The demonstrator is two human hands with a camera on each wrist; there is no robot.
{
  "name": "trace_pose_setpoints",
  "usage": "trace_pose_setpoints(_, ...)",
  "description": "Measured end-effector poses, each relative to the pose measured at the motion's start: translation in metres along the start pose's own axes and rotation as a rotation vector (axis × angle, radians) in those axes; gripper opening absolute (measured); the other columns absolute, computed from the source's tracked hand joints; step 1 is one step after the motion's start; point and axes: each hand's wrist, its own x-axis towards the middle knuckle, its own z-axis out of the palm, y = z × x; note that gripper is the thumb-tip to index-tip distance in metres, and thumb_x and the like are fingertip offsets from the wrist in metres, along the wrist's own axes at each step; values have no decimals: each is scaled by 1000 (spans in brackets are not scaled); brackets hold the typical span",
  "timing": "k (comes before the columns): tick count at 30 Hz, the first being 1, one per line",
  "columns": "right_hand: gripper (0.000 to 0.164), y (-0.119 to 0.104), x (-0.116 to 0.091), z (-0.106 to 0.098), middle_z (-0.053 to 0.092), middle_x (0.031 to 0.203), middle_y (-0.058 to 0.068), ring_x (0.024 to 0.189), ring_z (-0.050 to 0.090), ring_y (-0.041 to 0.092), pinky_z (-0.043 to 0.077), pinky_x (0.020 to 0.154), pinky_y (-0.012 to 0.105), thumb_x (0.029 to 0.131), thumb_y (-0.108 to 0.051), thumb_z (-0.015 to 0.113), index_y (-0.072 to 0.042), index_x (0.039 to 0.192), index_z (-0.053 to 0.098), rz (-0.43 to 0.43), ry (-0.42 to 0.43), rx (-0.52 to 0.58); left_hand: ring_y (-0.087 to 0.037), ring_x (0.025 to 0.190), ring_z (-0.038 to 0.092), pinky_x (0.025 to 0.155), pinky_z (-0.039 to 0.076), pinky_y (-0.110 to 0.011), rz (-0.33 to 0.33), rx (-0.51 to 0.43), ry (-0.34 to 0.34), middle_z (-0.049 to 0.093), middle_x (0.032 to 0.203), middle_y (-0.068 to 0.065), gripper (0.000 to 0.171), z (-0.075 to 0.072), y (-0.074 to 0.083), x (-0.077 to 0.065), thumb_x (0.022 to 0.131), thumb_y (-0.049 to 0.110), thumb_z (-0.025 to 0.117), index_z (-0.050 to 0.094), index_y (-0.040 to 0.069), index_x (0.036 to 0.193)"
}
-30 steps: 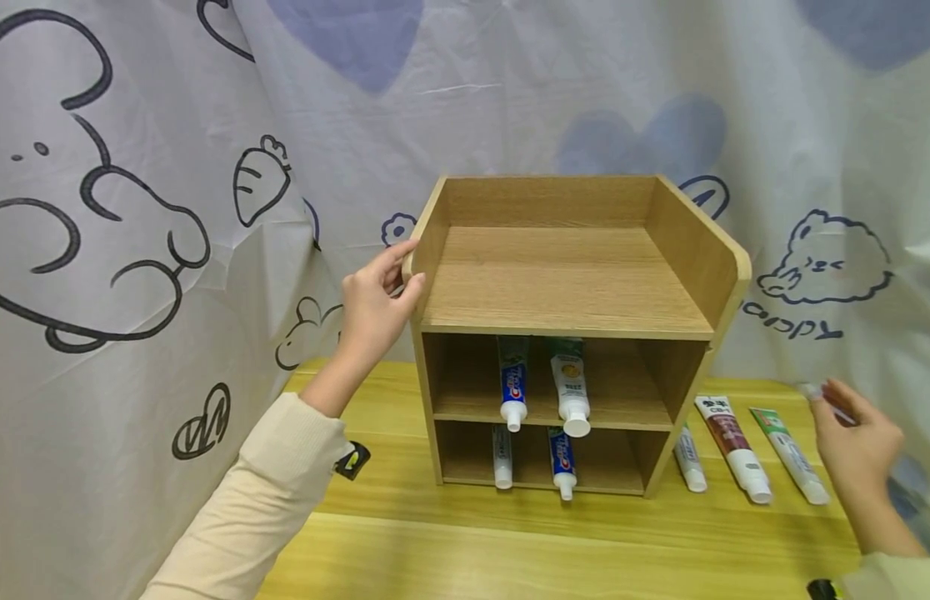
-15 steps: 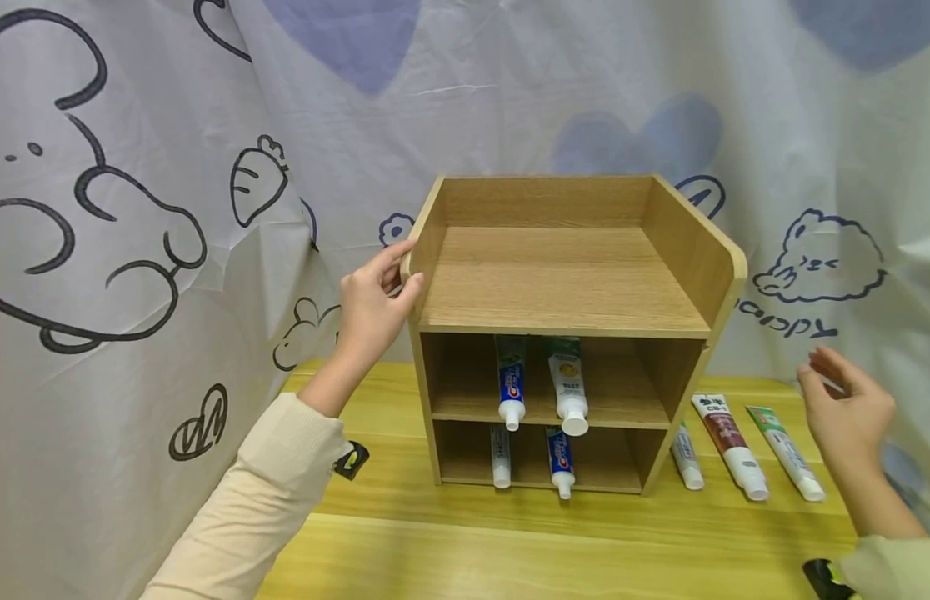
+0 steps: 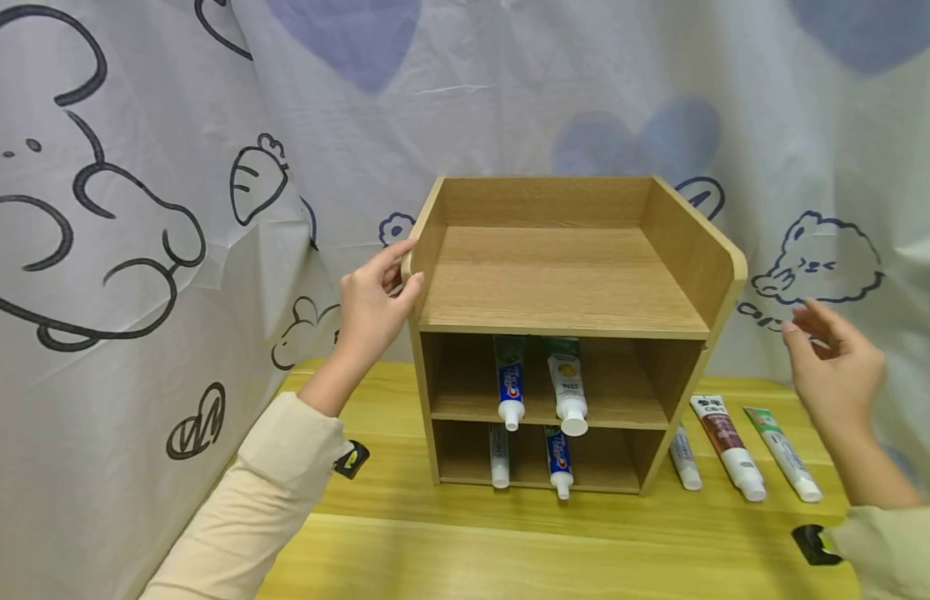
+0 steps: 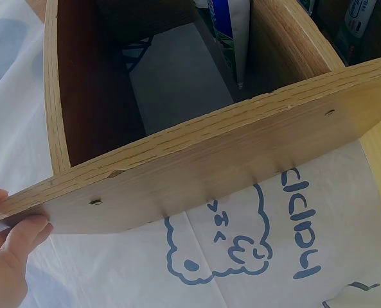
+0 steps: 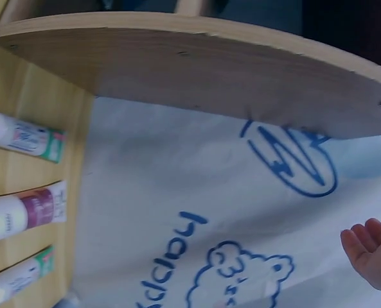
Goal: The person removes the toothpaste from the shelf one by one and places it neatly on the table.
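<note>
My left hand grips the upper front edge of the left side panel of a wooden shelf. In the left wrist view, that hand's thumb and fingers pinch the panel's corner from both sides. My right hand is raised in the air right of the shelf, fingers loosely bent and holding nothing. Below and left of it lie a green-and-white toothpaste tube, a maroon-and-white tube and a small white tube, partly behind the shelf's side.
The middle compartment holds a blue toothpaste tube and a white one, caps forward. On the lower level are a slim white tube and a blue tube. A patterned white curtain hangs behind the wooden table.
My right hand has risen from near the table on the far right, moving up and slightly left. The left hand keeps its hold on the shelf; the tubes stay in place.
</note>
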Motion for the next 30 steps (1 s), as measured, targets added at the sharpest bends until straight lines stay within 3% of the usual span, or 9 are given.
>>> trace_pose_setpoints(9,34,-34,12,6,61,97,-27,80,53,-16,42,70,-2,89,-13,57,-9,123,60,-8,-24,41,-29,103,65,86,56,-29,-5,6,-3,65,110,-22,37,0,1,0,83,1,63,60,1,120)
trace_pose_setpoints(15,37,-55,18,8,62,102,-21,72,51,-18,41,67,-4,92,-18,52,-12,129,55,-65,-58,-34,-29,103,65,87,56,-29,-3,6,-10,65,110,-22,38,0,1,0,84,1,62,59,0,121)
trace_pose_setpoints(21,40,-73,20,9,61,103,-23,77,54,-15,42,66,-4,93,-21,51,-15,132,52,-62,-159,-30,-29,96,68,82,59,-30,35,35,-24,66,107,-22,37,-1,3,2,84,2,62,58,-2,121)
trace_pose_setpoints(27,43,-81,20,13,56,96,-31,75,53,-18,43,66,-5,94,-21,50,-10,135,48,-108,-262,-21,-27,82,70,70,61,-34,58,53,24,68,105,-21,37,3,-1,-1,85,3,61,58,-2,122)
trace_pose_setpoints(30,45,-85,21,17,56,97,-29,77,52,-20,43,67,-6,92,-22,52,-9,135,48,-143,-293,-23,-28,90,69,74,61,-34,76,40,68,66,110,-22,38,5,-2,-3,85,3,60,57,-3,122)
